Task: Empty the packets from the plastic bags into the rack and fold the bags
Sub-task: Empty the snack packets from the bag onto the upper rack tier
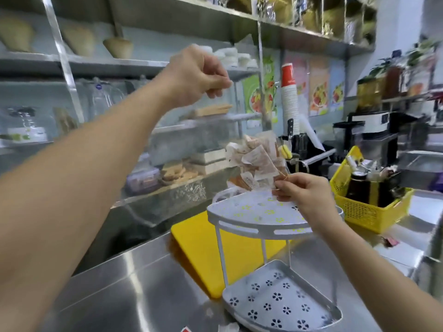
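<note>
Your left hand was raised high on an extended arm, fingers curled into a pinch. Your right hand sat lower, fingertips pinched together, forearm angled up from bottom right.

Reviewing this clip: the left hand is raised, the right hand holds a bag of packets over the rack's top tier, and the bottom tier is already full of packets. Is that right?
Not quite. The head view shows the bottom tier with no packets in it. The rest stands: the left hand is raised, and the right hand holds the bag of packets over the rack's top tier.
</note>
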`<action>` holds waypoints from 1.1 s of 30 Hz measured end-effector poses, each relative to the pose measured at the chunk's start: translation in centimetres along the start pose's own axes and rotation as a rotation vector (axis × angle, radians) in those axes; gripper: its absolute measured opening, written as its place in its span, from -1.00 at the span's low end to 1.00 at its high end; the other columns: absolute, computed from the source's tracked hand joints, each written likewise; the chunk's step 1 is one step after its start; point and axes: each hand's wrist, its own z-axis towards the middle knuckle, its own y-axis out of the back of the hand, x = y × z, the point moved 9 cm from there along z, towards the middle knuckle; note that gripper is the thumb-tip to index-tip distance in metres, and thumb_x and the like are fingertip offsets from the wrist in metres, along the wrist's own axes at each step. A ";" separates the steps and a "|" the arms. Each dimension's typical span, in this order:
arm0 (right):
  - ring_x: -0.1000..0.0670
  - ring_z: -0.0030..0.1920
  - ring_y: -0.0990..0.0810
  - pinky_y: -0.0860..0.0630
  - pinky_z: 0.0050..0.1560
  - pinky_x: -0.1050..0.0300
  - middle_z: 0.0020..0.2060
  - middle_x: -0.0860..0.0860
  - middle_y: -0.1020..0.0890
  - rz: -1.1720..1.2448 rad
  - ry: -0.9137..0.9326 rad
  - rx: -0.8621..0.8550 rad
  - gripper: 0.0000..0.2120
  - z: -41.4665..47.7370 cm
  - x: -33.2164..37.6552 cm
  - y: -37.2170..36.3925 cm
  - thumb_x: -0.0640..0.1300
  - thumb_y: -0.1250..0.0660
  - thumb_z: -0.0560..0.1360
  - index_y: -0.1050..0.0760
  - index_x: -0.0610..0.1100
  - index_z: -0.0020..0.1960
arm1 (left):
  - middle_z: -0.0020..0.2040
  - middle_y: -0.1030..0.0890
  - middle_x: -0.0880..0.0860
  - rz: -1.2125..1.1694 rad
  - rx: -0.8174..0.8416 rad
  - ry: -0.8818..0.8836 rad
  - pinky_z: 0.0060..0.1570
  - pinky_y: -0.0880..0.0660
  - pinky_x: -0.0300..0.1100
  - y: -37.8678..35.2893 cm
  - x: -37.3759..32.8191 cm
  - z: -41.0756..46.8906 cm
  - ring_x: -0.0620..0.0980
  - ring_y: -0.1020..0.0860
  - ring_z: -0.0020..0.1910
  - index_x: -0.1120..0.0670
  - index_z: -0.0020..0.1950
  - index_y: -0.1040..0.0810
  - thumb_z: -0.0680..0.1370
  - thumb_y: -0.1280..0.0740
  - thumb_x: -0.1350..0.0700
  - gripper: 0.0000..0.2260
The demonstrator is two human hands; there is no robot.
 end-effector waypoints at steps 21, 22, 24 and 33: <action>0.08 -0.49 -0.59 -0.56 -0.41 0.26 -0.38 -0.22 -0.64 -0.458 -0.017 0.092 -0.93 7.0 -2.2 13.1 -0.33 -0.41 0.37 -0.62 -0.31 -0.15 | -0.29 -0.59 0.07 -0.295 -0.114 0.334 -0.29 -0.49 -0.36 -15.0 10.7 -2.6 -0.26 -0.53 -0.45 0.21 -0.04 -0.60 0.51 -0.33 0.24 -0.91; 0.04 -0.48 -0.60 -0.57 -0.41 0.23 -0.37 -0.23 -0.65 -0.476 0.002 0.085 -0.92 7.6 -2.0 13.0 -0.33 -0.41 0.37 -0.62 -0.32 -0.14 | -0.25 -0.62 0.07 -0.360 -0.117 0.408 -0.25 -0.49 -0.29 -15.1 11.6 -3.4 -0.20 -0.56 -0.40 0.13 -0.02 -0.58 0.51 -0.34 0.18 -0.92; 0.01 -0.49 -0.61 -0.58 -0.43 0.20 -0.36 -0.24 -0.65 -0.487 0.022 0.068 -0.91 8.7 -1.6 12.8 -0.33 -0.42 0.37 -0.62 -0.31 -0.13 | -0.14 -0.66 0.09 -0.532 -0.009 0.569 -0.18 -0.51 -0.21 -16.2 12.7 -5.0 -0.06 -0.63 -0.25 0.03 0.12 -0.46 0.42 -0.40 0.02 -0.69; 0.09 -0.55 -0.57 -0.58 -0.44 0.28 -0.46 -0.11 -0.64 -0.489 0.054 0.121 -0.93 12.4 0.4 10.8 -0.27 -0.46 0.33 -0.61 -0.27 -0.21 | -0.29 -0.61 0.09 -0.372 -0.208 0.635 -0.43 -0.50 -0.34 -15.5 14.8 -7.8 -0.17 -0.57 -0.48 0.14 -0.23 -0.51 0.32 -0.50 0.33 -0.79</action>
